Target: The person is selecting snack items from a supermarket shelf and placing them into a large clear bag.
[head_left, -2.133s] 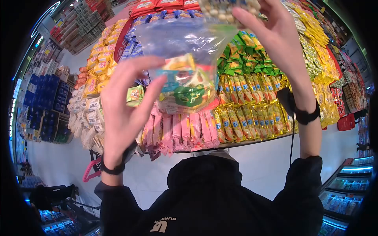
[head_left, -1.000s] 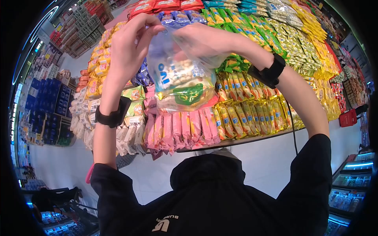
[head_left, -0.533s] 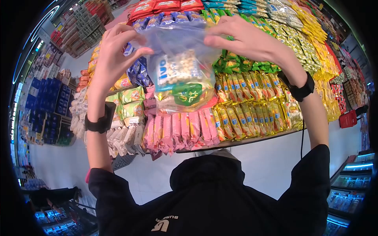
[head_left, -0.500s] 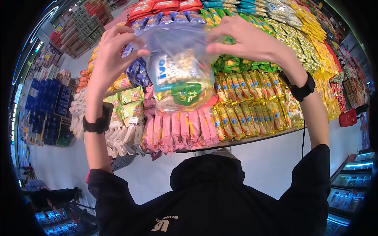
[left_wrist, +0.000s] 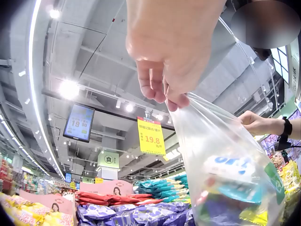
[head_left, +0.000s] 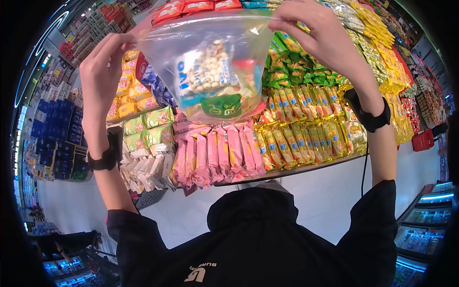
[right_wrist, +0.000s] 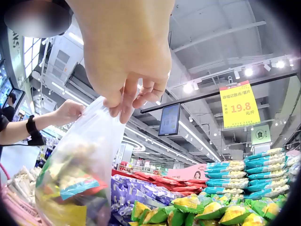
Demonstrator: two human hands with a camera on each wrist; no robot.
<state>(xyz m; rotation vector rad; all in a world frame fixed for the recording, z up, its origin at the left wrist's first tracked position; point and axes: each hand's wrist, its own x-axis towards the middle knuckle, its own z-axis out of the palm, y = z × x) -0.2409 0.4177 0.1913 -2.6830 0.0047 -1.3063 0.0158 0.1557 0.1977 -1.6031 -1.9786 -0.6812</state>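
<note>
A clear plastic bag (head_left: 210, 62) full of snack packets hangs in the air in front of me, above a store display. My left hand (head_left: 103, 71) pinches its top left corner and my right hand (head_left: 311, 28) pinches its top right corner, so the bag's mouth is stretched wide between them. In the left wrist view the left hand's fingertips (left_wrist: 162, 92) pinch the bag (left_wrist: 225, 165) from above. The right wrist view shows the right hand's fingertips (right_wrist: 127, 101) gripping the bag (right_wrist: 80, 174) the same way. Inside lie a packet of round pale biscuits (head_left: 205, 71) and a green-labelled packet (head_left: 221, 106).
A display table (head_left: 296, 171) below holds rows of pink (head_left: 215, 153), yellow (head_left: 301, 138) and green (head_left: 296, 67) snack packs. A red basket (head_left: 420, 143) sits at the right. Chilled cabinets (head_left: 420, 229) stand at the lower right. A yellow price sign (left_wrist: 151, 136) hangs overhead.
Both hands have risen and moved apart, lifting the bag higher and stretching its mouth wider. Earlier the right hand dropped a biscuit packet into the bag.
</note>
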